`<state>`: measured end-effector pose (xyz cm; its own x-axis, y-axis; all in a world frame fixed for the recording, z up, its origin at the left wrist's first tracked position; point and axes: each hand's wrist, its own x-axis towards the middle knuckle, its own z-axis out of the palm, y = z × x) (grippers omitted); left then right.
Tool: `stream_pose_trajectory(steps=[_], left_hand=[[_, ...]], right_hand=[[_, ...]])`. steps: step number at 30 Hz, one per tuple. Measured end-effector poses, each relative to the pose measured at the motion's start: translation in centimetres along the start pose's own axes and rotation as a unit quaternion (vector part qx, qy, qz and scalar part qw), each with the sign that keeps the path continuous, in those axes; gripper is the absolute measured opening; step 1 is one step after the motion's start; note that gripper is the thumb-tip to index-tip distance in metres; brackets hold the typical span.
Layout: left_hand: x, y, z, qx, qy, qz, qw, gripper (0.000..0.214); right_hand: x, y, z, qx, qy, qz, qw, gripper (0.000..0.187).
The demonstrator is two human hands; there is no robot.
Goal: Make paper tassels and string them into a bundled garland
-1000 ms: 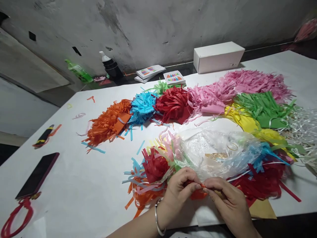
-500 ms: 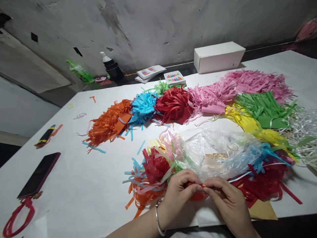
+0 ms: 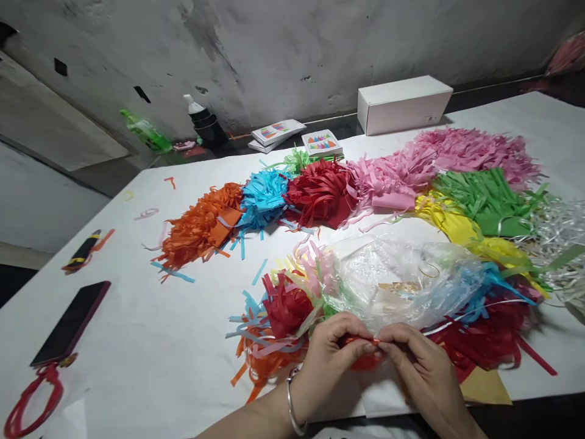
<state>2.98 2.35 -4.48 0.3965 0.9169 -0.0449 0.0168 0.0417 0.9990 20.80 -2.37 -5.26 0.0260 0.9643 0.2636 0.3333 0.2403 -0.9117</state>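
My left hand (image 3: 326, 356) and my right hand (image 3: 420, 369) meet at the near table edge, both pinching a small piece of red-orange fringed paper (image 3: 365, 360) between thumb and fingers. A metal bangle (image 3: 292, 405) sits on my left wrist. Just beyond the hands lies a crumpled clear plastic bag (image 3: 402, 280). To the left of the hands is a small heap of finished paper tassels, red (image 3: 286, 308) and orange (image 3: 260, 363).
Piles of cut fringed paper arc across the white table (image 3: 137, 317): orange (image 3: 198, 225), blue (image 3: 262, 198), red (image 3: 320, 192), pink (image 3: 457, 152), green (image 3: 484, 198), yellow (image 3: 457, 228). A phone (image 3: 70, 323), red scissors handle (image 3: 27, 399), white box (image 3: 402, 103) and bottles (image 3: 203, 122) lie further off.
The hands stay nearly in place; the fingers have shifted slightly on the red-orange paper and both hands have drawn a little nearer to me.
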Motion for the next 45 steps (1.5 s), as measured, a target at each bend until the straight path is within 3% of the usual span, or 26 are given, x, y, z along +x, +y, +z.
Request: stream_pose_trajectory(steps=[6, 18, 24, 29, 36, 39, 45], left_hand=[[-0.26, -0.21, 0.11, 0.027, -0.005, -0.037, 0.999, 0.010], [-0.12, 0.59, 0.36, 0.118, -0.006, 0.003, 0.993, 0.013], [-0.01, 0.25, -0.06, 0.091, -0.037, 0.016, 0.995, 0.017], [-0.04, 0.23, 0.06, 0.069, -0.017, 0.027, 0.997, 0.010], [-0.10, 0.18, 0.25, 0.085, -0.029, 0.053, 0.995, 0.011], [-0.15, 0.17, 0.27, 0.091, -0.027, 0.041, 0.995, 0.011], [-0.18, 0.41, 0.34, 0.092, -0.020, 0.031, 0.995, 0.014]], right_hand=[[-0.19, 0.04, 0.23, -0.031, 0.020, -0.024, 0.999, 0.010], [-0.30, -0.18, 0.31, -0.010, -0.014, 0.007, 1.000, 0.005], [-0.09, -0.22, -0.13, -0.024, -0.010, -0.035, 0.999, 0.008], [-0.10, -0.31, -0.30, -0.039, -0.009, -0.034, 0.999, 0.009], [-0.28, -0.43, 0.03, -0.102, 0.006, -0.125, 0.987, 0.014], [-0.13, -0.50, -0.02, -0.094, -0.008, -0.104, 0.990, 0.012], [-0.33, -0.33, -0.27, -0.037, -0.062, 0.013, 0.997, 0.015]])
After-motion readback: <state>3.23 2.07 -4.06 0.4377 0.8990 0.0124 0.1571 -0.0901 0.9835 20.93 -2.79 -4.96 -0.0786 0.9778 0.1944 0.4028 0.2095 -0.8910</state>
